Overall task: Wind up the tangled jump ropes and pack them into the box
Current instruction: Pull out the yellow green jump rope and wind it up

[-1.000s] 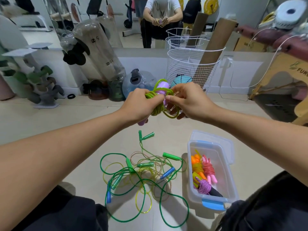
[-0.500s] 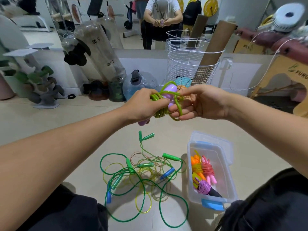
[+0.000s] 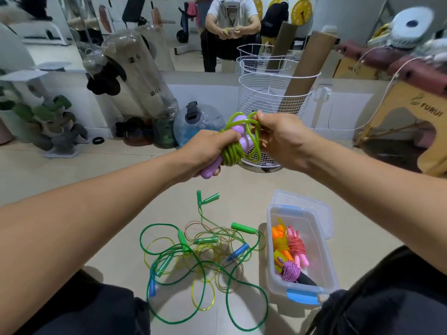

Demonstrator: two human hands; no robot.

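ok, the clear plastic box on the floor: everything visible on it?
The clear rectangular plastic box with blue latches sits open and upright on the tiled floor, right of the tangled ropes. Its clear lid lies partly under its far end. Inside lie wound rope bundles: orange, pink, yellow, purple. Neither hand touches it.

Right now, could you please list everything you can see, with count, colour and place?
Jump rope in hand: one, lime cord, lilac handles, held up between both hands.
Tangled ropes: several, green, yellow and clear cords with green and blue handles, on the floor.
Box: one, clear with blue latches, open, on the floor at right.
Wound ropes: about four, orange, pink, yellow, purple, in the box.
Wire basket: one, white, by the wall.
Water jug: one, blue, by the wall.
Left hand: grips handles and coil.
Right hand: pinches a cord loop.
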